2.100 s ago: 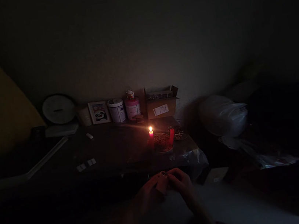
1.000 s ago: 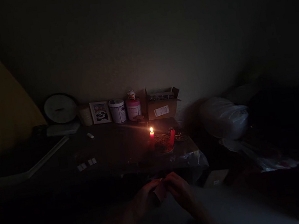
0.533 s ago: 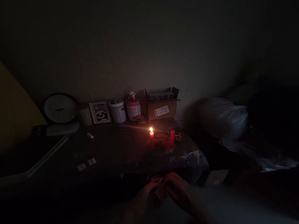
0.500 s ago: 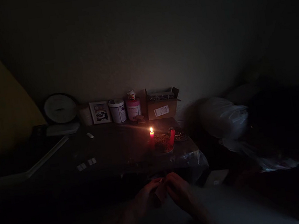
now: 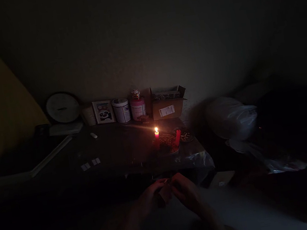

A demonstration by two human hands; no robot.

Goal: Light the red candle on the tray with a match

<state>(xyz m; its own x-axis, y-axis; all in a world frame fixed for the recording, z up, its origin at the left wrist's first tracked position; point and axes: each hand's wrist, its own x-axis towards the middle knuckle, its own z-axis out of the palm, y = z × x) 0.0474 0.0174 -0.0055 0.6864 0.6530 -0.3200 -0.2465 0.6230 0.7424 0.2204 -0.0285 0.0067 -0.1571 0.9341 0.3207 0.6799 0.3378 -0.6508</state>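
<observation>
In front of the table's near edge, my left hand (image 5: 153, 191) is closed around a small reddish-brown box-like thing (image 5: 164, 196), too dim to name surely. My right hand (image 5: 184, 190) is beside it, its fingers pinched together at the top right of that thing. Whatever lies between the right fingertips is hidden in shadow. Beyond the hands, a lit red candle (image 5: 156, 134) stands upright at the left edge of a round dish (image 5: 168, 152). An unlit red candle (image 5: 178, 137) leans at the dish's right side.
Behind the dish lies another dish of small sticks (image 5: 185, 136). Along the wall stand a cardboard box (image 5: 167, 110), two tubs (image 5: 122, 111), a panda picture (image 5: 104, 112) and a round-faced scale (image 5: 62, 108). A plastic bag (image 5: 231, 118) bulges at right; small pale pieces (image 5: 85, 166) lie left.
The view has shifted slightly, so the table things sit a little higher and further right. Both hands stay together on the box-like thing, the right one slightly raised.
</observation>
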